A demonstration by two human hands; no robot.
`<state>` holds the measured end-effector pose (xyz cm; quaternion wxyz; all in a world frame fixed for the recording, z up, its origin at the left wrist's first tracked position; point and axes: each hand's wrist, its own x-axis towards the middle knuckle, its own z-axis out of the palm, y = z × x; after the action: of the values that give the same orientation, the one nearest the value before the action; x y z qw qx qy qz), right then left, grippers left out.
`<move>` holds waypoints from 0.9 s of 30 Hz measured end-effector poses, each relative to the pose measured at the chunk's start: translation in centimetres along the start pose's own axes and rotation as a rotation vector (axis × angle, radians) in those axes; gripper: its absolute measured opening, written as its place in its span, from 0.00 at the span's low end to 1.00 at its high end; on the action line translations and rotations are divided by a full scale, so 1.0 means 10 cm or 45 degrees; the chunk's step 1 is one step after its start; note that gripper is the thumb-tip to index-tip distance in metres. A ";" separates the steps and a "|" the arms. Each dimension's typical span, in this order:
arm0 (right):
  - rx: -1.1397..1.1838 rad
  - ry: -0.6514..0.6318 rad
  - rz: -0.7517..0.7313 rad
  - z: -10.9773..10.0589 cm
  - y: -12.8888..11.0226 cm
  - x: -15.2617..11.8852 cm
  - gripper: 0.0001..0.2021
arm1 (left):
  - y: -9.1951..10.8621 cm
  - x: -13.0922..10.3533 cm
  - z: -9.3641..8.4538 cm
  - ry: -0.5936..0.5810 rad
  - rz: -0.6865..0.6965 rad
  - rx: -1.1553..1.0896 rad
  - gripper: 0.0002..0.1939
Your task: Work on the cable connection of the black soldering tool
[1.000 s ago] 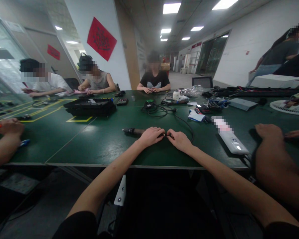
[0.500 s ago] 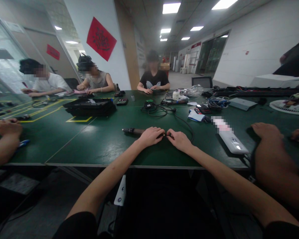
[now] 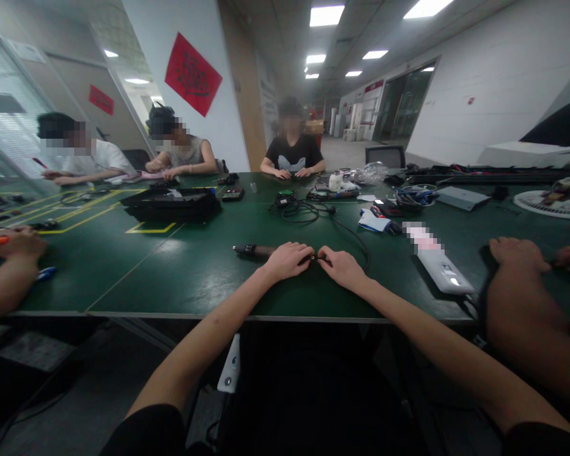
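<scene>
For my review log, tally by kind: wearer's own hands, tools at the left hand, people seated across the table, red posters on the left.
Left hand, right hand: 2
Dark tool: 1
Seated people: 3
Red posters: 2
Total: 8

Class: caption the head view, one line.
Left hand laid over a dark cylindrical tool, right hand close beside, at a green table.

- Your left arm (image 3: pixel 209 332) reaches forward and inward, bare below the short dark sleeve (image 3: pixel 145 427).
- Your right arm (image 3: pixel 427 329) mirrors it, slanting in from the opposite side.
- Your left hand (image 3: pixel 291 259) is back-up, fingers together and curled over in a grasp.
- Your right hand (image 3: pixel 342 267) has thumb and fingers drawn into a pinch.
- Your fingertips nearly meet, a narrow gap between them.
</scene>
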<state>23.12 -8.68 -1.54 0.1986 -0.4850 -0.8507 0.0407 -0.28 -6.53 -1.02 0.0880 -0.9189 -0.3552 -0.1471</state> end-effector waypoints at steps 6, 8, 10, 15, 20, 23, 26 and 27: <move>0.006 -0.009 0.010 -0.03 -0.02 0.00 0.08 | 0.00 0.00 -0.01 0.008 0.005 -0.001 0.12; 0.003 -0.011 0.015 -0.03 -0.03 0.00 0.08 | 0.00 0.00 -0.01 0.004 0.009 0.002 0.11; -0.001 -0.008 0.016 -0.03 -0.03 0.00 0.08 | 0.00 0.00 -0.01 0.006 -0.010 0.005 0.11; -0.010 -0.007 0.015 -0.03 -0.03 0.00 0.08 | 0.00 0.00 0.00 0.001 0.012 0.007 0.12; -0.008 -0.005 0.016 -0.02 -0.02 -0.01 0.08 | 0.00 0.01 0.01 0.004 -0.023 0.007 0.12; -0.001 -0.002 0.002 -0.02 -0.02 -0.01 0.08 | 0.00 0.01 0.01 0.000 0.012 0.015 0.11; -0.009 -0.007 0.018 -0.02 -0.02 0.00 0.08 | 0.00 0.01 0.00 0.000 -0.008 0.024 0.10; -0.011 -0.010 0.025 -0.02 -0.02 0.00 0.09 | 0.00 0.01 0.00 0.000 -0.023 0.022 0.11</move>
<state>23.02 -8.81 -1.35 0.1928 -0.4941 -0.8467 0.0412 -0.17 -6.48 -1.01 0.0947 -0.9149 -0.3646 -0.1450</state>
